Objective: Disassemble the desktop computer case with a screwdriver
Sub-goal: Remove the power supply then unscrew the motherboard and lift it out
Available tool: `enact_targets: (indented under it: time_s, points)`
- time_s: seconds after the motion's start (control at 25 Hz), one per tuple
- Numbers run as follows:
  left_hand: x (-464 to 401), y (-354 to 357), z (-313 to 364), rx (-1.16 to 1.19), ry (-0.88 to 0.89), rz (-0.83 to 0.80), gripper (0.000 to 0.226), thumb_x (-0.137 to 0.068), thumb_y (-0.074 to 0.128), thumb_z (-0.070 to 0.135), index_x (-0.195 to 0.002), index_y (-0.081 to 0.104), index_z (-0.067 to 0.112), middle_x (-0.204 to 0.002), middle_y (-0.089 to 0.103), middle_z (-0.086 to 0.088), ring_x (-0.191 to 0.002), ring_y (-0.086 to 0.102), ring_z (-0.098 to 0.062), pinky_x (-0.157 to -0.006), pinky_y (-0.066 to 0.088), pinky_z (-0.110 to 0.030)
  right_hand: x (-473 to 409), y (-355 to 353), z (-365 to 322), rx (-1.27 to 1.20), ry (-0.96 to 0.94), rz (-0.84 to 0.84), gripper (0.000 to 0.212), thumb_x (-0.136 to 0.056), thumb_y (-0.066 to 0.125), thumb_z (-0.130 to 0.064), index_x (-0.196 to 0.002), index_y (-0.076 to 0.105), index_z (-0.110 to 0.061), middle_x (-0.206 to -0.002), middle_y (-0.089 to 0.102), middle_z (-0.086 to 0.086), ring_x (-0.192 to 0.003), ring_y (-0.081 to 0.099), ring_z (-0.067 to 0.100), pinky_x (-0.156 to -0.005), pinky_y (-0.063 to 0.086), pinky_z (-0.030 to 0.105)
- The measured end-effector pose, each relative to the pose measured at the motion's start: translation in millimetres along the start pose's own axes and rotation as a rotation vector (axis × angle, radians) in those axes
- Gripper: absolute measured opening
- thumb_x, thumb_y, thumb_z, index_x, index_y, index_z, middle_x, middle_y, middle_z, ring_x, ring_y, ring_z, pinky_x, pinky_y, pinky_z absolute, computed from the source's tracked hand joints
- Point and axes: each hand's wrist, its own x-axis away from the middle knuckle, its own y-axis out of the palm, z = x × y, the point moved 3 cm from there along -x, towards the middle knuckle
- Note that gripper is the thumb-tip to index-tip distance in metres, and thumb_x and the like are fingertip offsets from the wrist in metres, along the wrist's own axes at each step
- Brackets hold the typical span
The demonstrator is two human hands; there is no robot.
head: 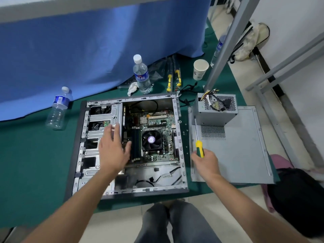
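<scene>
The open grey metal computer case (129, 146) is laid flat on the green mat. It should be steadied before the next screw is addressed squarely. The left hand (112, 149) is stretched over the case's drive cage, fingers straight and slightly spread. Just right of the case, the yellow-and-green-handled screwdriver (199, 142) is gripped by the right hand (204, 163), shaft pointing away.

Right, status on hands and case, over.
Left hand open, spread over the open grey metal computer case. Right hand grips yellow-and-green-handled screwdriver. Grey power supply box already out, on removed side panel.
</scene>
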Motion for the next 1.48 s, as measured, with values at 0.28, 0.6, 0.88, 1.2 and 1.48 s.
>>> enact_targets:
  time_s: [0.28,0.6,0.88,1.2,1.48]
  points:
    - [0.4,35.2,-23.5,-0.042,0.018,0.012,0.086,-0.080,0.043,0.041,-0.157,0.013,0.020,-0.163,0.013,-0.007,-0.151,0.006,-0.023,-0.119,0.010,-0.050,-39.8,46.8,64.8,0.201,0.181,0.006,0.007,-0.092,0.066,-0.015,-0.094,0.063,-0.009,-0.066,0.061,0.000,-0.052,0.054,0.012,-0.041,0.036,0.016]
    - [1.9,31.7,-19.9,-0.040,0.013,0.009,0.089,-0.075,0.047,0.038,-0.157,0.019,0.017,-0.162,0.016,-0.010,-0.151,0.008,-0.025,-0.118,0.012,-0.052,-55.3,51.6,69.1,0.275,0.167,0.078,0.012,-0.093,0.065,-0.015,-0.101,0.068,-0.006,-0.076,0.064,0.005,-0.063,0.056,0.016,-0.049,0.036,0.020]
    - [1.7,32.7,-21.2,-0.032,0.001,-0.004,0.087,-0.079,0.045,0.041,-0.157,0.015,0.019,-0.164,0.012,-0.009,-0.151,0.003,-0.023,-0.119,0.010,-0.051,-17.9,22.2,25.9,-0.211,0.066,0.117,0.009,-0.095,0.060,-0.014,-0.089,0.063,-0.020,-0.072,0.059,0.010,-0.062,0.051,0.018,-0.059,0.045,0.030]
    - [2.3,22.8,-26.5,0.127,0.049,-0.076,0.070,-0.095,0.021,0.050,-0.158,0.012,0.021,-0.165,0.003,-0.002,-0.151,-0.006,-0.014,-0.121,0.002,-0.044,45.5,39.5,-78.2,-0.052,-0.391,-0.107,0.039,-0.090,0.068,-0.014,-0.118,0.055,-0.038,-0.102,0.059,-0.016,-0.092,0.061,-0.003,-0.077,0.049,0.009]
    - [15.4,13.1,-74.0,0.059,0.400,-0.113,0.059,-0.104,0.016,0.046,-0.157,0.020,0.021,-0.165,0.007,0.000,-0.151,-0.006,-0.011,-0.122,0.001,-0.039,75.6,67.8,-77.1,0.170,-0.467,-0.049,0.010,-0.086,0.074,-0.025,-0.095,0.072,-0.025,-0.078,0.069,-0.016,-0.066,0.062,0.005,-0.057,0.048,0.019]
